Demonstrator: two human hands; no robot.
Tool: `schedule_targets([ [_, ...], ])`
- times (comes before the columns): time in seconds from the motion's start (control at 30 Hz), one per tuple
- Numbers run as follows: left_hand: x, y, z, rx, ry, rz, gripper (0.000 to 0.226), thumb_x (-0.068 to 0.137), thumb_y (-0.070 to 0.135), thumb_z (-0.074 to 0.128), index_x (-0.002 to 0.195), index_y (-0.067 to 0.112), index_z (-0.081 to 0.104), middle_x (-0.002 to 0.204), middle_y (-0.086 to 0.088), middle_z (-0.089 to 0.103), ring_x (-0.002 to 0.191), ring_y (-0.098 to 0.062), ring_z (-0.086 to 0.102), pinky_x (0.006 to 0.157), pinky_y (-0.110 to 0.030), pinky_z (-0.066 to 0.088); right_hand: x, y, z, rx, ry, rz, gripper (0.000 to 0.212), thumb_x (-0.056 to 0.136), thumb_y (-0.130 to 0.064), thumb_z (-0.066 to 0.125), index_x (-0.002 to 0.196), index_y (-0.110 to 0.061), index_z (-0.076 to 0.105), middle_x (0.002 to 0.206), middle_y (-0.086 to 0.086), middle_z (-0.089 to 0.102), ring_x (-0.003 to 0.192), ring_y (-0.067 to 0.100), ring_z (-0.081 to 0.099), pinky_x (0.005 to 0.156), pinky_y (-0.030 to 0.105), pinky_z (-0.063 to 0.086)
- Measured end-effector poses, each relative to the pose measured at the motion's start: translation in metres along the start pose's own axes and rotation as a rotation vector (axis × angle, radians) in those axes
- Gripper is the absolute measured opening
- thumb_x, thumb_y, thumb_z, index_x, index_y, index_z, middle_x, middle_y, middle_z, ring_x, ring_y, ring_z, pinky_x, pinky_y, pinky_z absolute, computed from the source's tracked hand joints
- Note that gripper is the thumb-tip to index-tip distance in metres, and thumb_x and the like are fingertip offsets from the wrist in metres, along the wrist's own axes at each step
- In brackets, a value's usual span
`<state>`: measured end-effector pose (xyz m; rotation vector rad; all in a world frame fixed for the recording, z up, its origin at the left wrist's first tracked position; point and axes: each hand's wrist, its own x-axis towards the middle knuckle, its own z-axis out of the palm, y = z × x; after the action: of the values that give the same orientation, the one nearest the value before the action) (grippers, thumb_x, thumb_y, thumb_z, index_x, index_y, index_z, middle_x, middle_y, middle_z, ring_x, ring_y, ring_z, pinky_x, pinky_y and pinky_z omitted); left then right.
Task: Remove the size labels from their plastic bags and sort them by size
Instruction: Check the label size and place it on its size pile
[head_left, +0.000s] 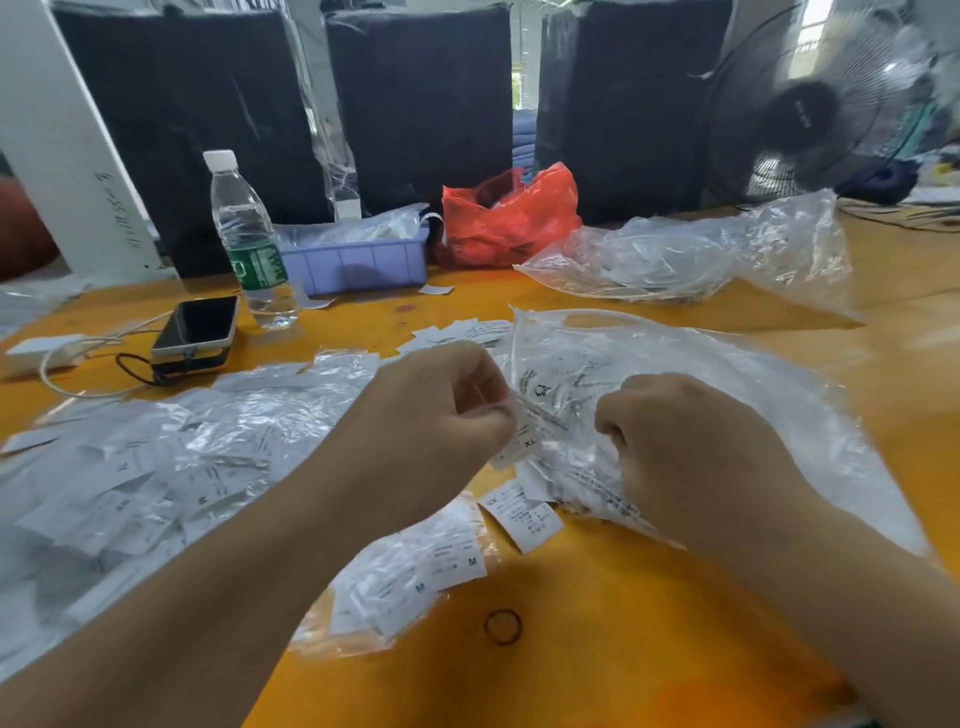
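Along the far edge of my desk (649, 623) stand three dark wrapped bundles (421, 98), with one fan (810, 104) at the right. Before them sit one water bottle (249, 244), one purple tray (358, 260), one red bag (509, 218) and one phone (200, 327) with a white cable. One rubber band (502, 627) lies near me. My left hand (431, 431) has its grip curled, thumb and fingers pinching an XL size label (524, 436) at the mouth of the big clear plastic bag (727, 395). My right hand (691, 447) grips that bag's crumpled edge. Loose labels marked M (452, 566) lie under my left wrist; another heap (130, 478) spreads left, blurred beyond counting. A second clear bag (701, 254) lies behind. My arms hide much of the piles.
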<state>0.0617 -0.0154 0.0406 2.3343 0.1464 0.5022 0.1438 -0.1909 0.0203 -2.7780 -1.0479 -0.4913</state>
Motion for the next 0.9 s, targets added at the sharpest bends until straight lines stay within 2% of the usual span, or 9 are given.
schedule_targets([
  [0.13,-0.003,-0.013,-0.025,0.017,0.059,-0.015,0.012,0.084,0.025,0.068,0.074,0.028,0.063,0.073,0.007,0.069,0.064,-0.007,0.061,0.058,-0.027,0.051,0.014,-0.020,-0.014,0.059,0.138,-0.055,0.018,0.088,-0.006,0.059,0.090,-0.020,0.070,0.083,-0.004,0.064,0.076,0.020,0.060,0.060,0.033,0.054],
  [0.33,-0.019,-0.049,-0.058,-0.017,0.147,-0.077,0.013,0.085,0.023,0.067,0.073,0.028,0.063,0.076,0.011,0.071,0.071,-0.005,0.063,0.062,-0.030,0.056,0.044,-0.062,-0.016,0.230,0.196,-0.194,0.012,0.093,-0.028,0.062,0.085,-0.021,0.067,0.080,-0.005,0.063,0.070,0.017,0.058,0.065,0.038,0.054],
  [0.4,-0.022,-0.061,-0.067,-0.057,0.185,-0.088,0.013,0.086,0.023,0.066,0.075,0.028,0.063,0.077,0.013,0.071,0.074,-0.004,0.065,0.058,-0.026,0.057,0.055,-0.079,-0.011,0.356,0.163,-0.236,0.013,0.091,-0.030,0.065,0.084,-0.020,0.069,0.077,-0.006,0.064,0.068,0.012,0.058,0.064,0.034,0.053],
  [0.5,-0.025,-0.078,-0.075,-0.154,0.270,-0.125,0.009,0.090,0.022,0.064,0.082,0.027,0.061,0.076,0.012,0.071,0.072,-0.002,0.065,0.054,-0.020,0.054,0.068,-0.102,-0.004,0.606,0.126,-0.274,0.015,0.087,-0.029,0.070,0.078,-0.018,0.070,0.063,-0.010,0.060,0.059,0.005,0.055,0.051,0.015,0.042],
  [0.53,-0.025,-0.081,-0.076,-0.161,0.285,-0.136,0.010,0.091,0.021,0.062,0.087,0.030,0.059,0.075,0.010,0.070,0.070,-0.001,0.065,0.053,-0.019,0.054,0.072,-0.106,-0.001,0.692,0.115,-0.270,0.016,0.087,-0.030,0.070,0.076,-0.018,0.070,0.060,-0.008,0.059,0.058,0.004,0.055,0.051,0.015,0.042],
  [0.67,-0.026,-0.087,-0.075,-0.139,0.296,-0.159,0.027,0.093,0.014,0.053,0.098,0.041,0.051,0.079,-0.013,0.065,0.065,-0.025,0.060,0.055,-0.047,0.054,0.073,-0.107,0.009,1.118,0.014,-0.188,0.025,0.084,-0.036,0.067,0.066,-0.018,0.067,0.057,-0.005,0.061,0.050,0.006,0.051,0.047,0.019,0.041],
  [0.7,-0.026,-0.086,-0.074,-0.118,0.288,-0.156,0.028,0.092,0.013,0.052,0.094,0.041,0.054,0.077,-0.008,0.065,0.063,-0.023,0.059,0.055,-0.045,0.054,0.071,-0.106,0.011,1.223,-0.022,-0.153,0.025,0.082,-0.037,0.067,0.065,-0.018,0.066,0.055,-0.004,0.059,0.049,0.008,0.049,0.047,0.018,0.040],
  [0.8,-0.026,-0.081,-0.068,-0.121,0.249,-0.165,0.022,0.081,0.022,0.048,0.077,0.034,0.067,0.071,0.014,0.066,0.060,-0.002,0.058,0.049,-0.026,0.051,0.063,-0.100,0.018,1.398,-0.128,-0.090,0.026,0.072,-0.041,0.065,0.063,-0.017,0.067,0.056,0.001,0.057,0.049,0.011,0.048,0.047,0.017,0.042],
  [0.9,-0.026,-0.077,-0.063,-0.221,0.182,-0.214,0.029,0.077,0.034,0.042,0.077,0.031,0.071,0.073,0.009,0.068,0.060,-0.008,0.058,0.059,-0.039,0.052,0.063,-0.098,0.023,1.476,-0.214,-0.042,0.021,0.069,-0.038,0.068,0.064,-0.018,0.068,0.060,0.004,0.058,0.050,0.014,0.050,0.048,0.019,0.045],
])
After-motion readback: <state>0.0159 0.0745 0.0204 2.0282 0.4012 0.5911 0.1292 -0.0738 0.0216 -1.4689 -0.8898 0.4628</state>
